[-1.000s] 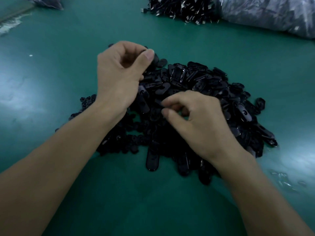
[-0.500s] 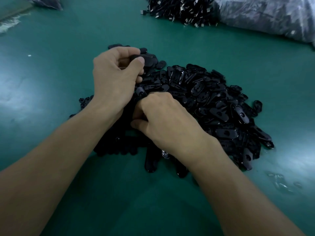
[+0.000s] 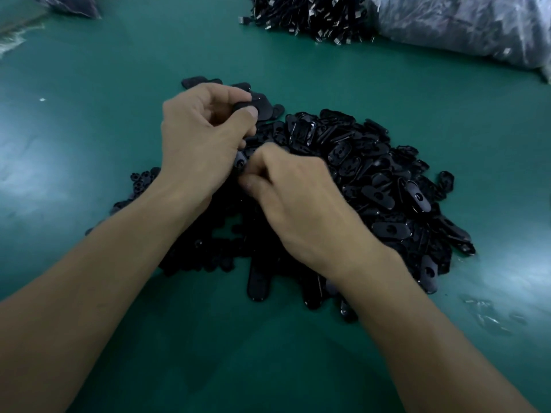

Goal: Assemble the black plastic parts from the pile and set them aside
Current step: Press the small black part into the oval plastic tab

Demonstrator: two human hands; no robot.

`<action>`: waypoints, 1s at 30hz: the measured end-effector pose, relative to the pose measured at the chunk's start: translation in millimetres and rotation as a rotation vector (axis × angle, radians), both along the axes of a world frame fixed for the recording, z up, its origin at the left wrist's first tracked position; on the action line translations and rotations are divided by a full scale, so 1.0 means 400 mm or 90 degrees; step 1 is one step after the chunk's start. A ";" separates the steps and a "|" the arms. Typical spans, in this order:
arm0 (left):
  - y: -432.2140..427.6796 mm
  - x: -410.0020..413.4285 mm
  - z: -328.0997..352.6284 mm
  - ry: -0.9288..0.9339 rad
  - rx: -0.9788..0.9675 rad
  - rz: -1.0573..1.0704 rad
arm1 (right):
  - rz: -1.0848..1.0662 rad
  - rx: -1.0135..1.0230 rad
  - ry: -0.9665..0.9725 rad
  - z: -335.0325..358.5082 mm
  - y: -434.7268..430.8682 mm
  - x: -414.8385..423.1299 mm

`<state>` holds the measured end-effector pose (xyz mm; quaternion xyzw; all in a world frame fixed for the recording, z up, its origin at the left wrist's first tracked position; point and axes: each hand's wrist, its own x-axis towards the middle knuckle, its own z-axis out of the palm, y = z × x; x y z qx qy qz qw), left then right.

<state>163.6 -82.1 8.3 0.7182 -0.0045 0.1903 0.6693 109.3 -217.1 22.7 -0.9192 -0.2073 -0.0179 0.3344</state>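
The pile (image 3: 372, 180) of black plastic parts lies in the middle of the green table (image 3: 119, 84). The parts are flat and long with round ends, and many have a hole. The near side of the pile is very dark and the two arms cover it, so the parts there are hard to pick out.

The left hand (image 3: 202, 138) is over the far left edge of the pile. Its thumb and curled fingers squeeze one black part (image 3: 259, 107). Only the far end of that part sticks out.

The right hand (image 3: 298, 201) is just beside the left hand, over the pile, with its back to the camera. Its fingers are curled under and blurry. A small dark piece (image 3: 240, 162) shows between the two hands, but I cannot tell if the right hand is holding it.

Far back lies another heap (image 3: 307, 16) of black things with shiny ends, cut off by the top edge. Beside it a see-through bag (image 3: 462, 25) runs off the right corner. Some small clear bits (image 3: 489, 314) lie on the table at the right, too small to make out.
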 end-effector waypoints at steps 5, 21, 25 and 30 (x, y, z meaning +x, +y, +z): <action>-0.009 -0.008 0.002 -0.003 0.019 -0.017 | -0.011 0.057 0.042 0.006 -0.042 0.001; -0.006 -0.010 0.003 0.020 0.017 -0.019 | 0.033 0.086 0.038 -0.007 -0.001 0.013; -0.018 -0.019 0.000 0.037 0.036 -0.080 | -0.037 0.174 0.009 -0.006 -0.074 0.018; -0.034 -0.040 0.002 0.048 0.074 -0.175 | -0.111 0.317 -0.040 -0.017 -0.140 0.005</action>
